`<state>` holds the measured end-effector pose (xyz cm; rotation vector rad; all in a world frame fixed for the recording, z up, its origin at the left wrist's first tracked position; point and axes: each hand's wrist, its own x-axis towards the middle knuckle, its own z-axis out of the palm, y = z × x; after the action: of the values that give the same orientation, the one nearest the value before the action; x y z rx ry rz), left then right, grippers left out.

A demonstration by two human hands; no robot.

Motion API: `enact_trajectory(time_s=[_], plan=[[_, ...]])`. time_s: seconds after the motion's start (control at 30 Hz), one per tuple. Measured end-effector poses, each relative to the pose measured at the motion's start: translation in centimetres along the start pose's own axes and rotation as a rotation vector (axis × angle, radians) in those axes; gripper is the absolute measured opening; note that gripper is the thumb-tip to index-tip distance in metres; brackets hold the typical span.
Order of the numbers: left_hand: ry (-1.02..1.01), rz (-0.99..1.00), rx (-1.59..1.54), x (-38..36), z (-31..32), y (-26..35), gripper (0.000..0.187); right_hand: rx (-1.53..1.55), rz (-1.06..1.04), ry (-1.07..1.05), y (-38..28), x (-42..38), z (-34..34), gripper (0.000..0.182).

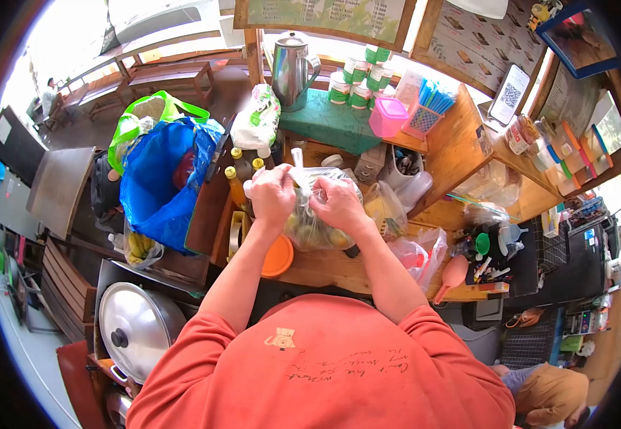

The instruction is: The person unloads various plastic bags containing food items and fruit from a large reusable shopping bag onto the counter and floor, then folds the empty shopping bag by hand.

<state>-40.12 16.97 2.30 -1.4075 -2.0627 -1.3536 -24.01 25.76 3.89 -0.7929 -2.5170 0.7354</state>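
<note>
A clear plastic bag (315, 227) with greenish-yellow round things inside sits on the wooden counter in front of me. My left hand (273, 191) pinches the gathered top of this bag on its left side. Closed fingers of my right hand (339, 203) hold the bag's top from the other side, a short gap from the left. An orange round lid (277, 256) lies below my left wrist. Bottles with yellow caps (237, 187) stand just left of that hand. Another thin plastic bag (386, 209) rests right of my right hand.
A blue bag (164, 182) stands open at left, above a lidded metal pot (134, 329). Behind the counter are a steel pitcher (292, 71) and stacked paper cups (360, 86). A pink ladle (453, 275) lies at right. Another person (550, 393) is at lower right.
</note>
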Motion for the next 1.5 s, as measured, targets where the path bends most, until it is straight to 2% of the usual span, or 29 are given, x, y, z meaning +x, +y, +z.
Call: enact_trajectory(time_s=[0.03, 0.1, 0.13, 0.2, 0.3, 0.37, 0.43, 0.53, 0.6, 0.63, 0.7, 0.73, 0.77, 0.8, 0.83, 0.9, 0.93, 1.0, 1.1, 1.13, 1.17, 1.2, 1.23, 1.27, 1.3, 1.33, 1.43, 1.47, 1.5], plan=[[-0.002, 0.003, 0.000, 0.0, 0.0, -0.3, 0.010, 0.002, 0.002, 0.003, 0.0, 0.1, -0.1, 0.024], [0.068, -0.339, -0.182, -0.2, 0.1, -1.1, 0.015, -0.044, 0.028, 0.035, 0.2, 0.1, -0.2, 0.023], [0.067, -0.330, -0.202, -0.3, 0.3, -2.0, 0.017, -0.044, 0.034, 0.039, 0.3, 0.0, -0.2, 0.023], [0.045, -0.342, -0.231, 0.0, -0.4, -1.5, 0.016, -0.169, -0.104, 0.080, 0.6, -0.2, 0.3, 0.021], [0.040, -0.324, -0.225, 0.5, -0.9, -1.9, 0.016, -0.196, -0.104, 0.144, 1.1, -0.4, 1.3, 0.020], [0.065, -0.414, -0.234, 1.0, -1.6, -2.0, 0.017, -0.149, -0.029, 0.178, 1.1, -0.6, 1.2, 0.020], [0.028, -0.366, -0.254, 1.1, -1.3, -4.3, 0.019, -0.100, 0.044, 0.211, 0.6, -0.7, 0.7, 0.019], [-0.084, -0.248, -0.388, 2.0, -2.7, -3.7, 0.025, -0.040, 0.109, 0.231, 0.3, -0.9, 0.1, 0.020], [-0.252, -0.206, -0.355, 3.6, -5.3, -2.7, 0.024, -0.027, 0.004, 0.388, 0.5, -0.5, 0.0, 0.018], [-0.332, -0.218, -0.324, 4.1, -6.2, -3.0, 0.023, -0.029, 0.007, 0.391, 0.7, -0.2, 0.1, 0.018], [-0.425, -0.246, -0.373, 5.5, -8.5, -2.6, 0.017, 0.340, -0.105, 0.554, 1.2, 0.6, 0.8, 0.013], [-0.455, -0.265, -0.341, 6.2, -9.9, -2.0, 0.018, 0.567, 0.035, 0.487, 2.3, 0.8, 2.0, 0.011], [-0.486, -0.284, -0.307, 6.7, -10.8, -2.1, 0.018, 0.568, 0.036, 0.488, 2.4, 0.9, 2.2, 0.011], [-0.496, -0.320, -0.402, 6.9, -11.0, -2.9, 0.018, 0.702, 0.090, 0.414, 2.6, 1.1, 2.3, 0.014], [-0.457, -0.288, -0.359, 7.3, -11.5, -3.0, 0.017, 0.835, 0.146, 0.339, 2.9, 1.1, 2.4, 0.017], [-0.491, -0.346, -0.160, 8.3, -12.4, -0.7, 0.018, 0.742, 0.130, 0.311, 2.0, 0.9, 1.2, 0.021], [-0.493, -0.345, -0.160, 8.1, -11.8, -0.7, 0.018, 0.648, 0.114, 0.278, 1.5, 0.8, 0.6, 0.026], [-0.301, -0.368, -0.274, 7.7, -10.3, -0.5, 0.038, 0.611, 0.074, 0.241, 0.5, 0.6, -0.8, 0.029], [-0.289, -0.415, -0.175, 8.3, -10.2, 1.7, 0.039, 0.533, -0.020, 0.198, 1.3, 0.9, -1.2, 0.028], [-0.290, -0.430, -0.197, 8.6, -10.0, 2.6, 0.037, 0.381, -0.082, 0.202, 1.7, 0.9, -1.7, 0.025], [-0.328, -0.409, -0.225, 8.7, -9.5, 2.7, 0.033, 0.230, -0.146, 0.206, 1.7, 0.9, -2.2, 0.021], [-0.387, -0.452, -0.314, 9.0, -9.1, 3.0, 0.032, 0.224, -0.160, 0.323, 1.7, 1.0, -2.4, 0.020], [-0.444, -0.493, -0.403, 9.3, -8.7, 3.4, 0.031, 0.230, -0.174, 0.317, 1.8, 0.7, -2.8, 0.020], [-0.454, -0.622, -0.627, 9.6, -8.6, 4.3, 0.029, 0.362, -0.105, 0.433, 1.2, 0.1, -3.7, 0.020], [-0.411, -0.704, -0.809, 9.9, -8.6, 5.4, 0.029, 0.495, -0.033, 0.545, 0.8, -0.4, -4.6, 0.020], [-0.379, -0.741, -0.885, 10.4, -8.7, 6.5, 0.030, 0.469, -0.049, 0.599, 1.0, -0.6, -5.6, 0.024], [-0.295, -0.802, -1.122, 11.2, -7.9, 10.3, 0.035, 0.556, -0.087, 0.619, 2.6, -2.0, -7.8, 0.030], [-0.312, -0.723, -1.161, 11.0, -7.4, 10.9, 0.028, 0.570, -0.051, 0.647, 1.8, -2.7, -9.2, 0.038], [-0.239, -0.733, -1.186, 11.1, -6.8, 11.9, 0.021, 0.578, -0.071, 0.625, 2.0, -3.3, -10.3, 0.038]])
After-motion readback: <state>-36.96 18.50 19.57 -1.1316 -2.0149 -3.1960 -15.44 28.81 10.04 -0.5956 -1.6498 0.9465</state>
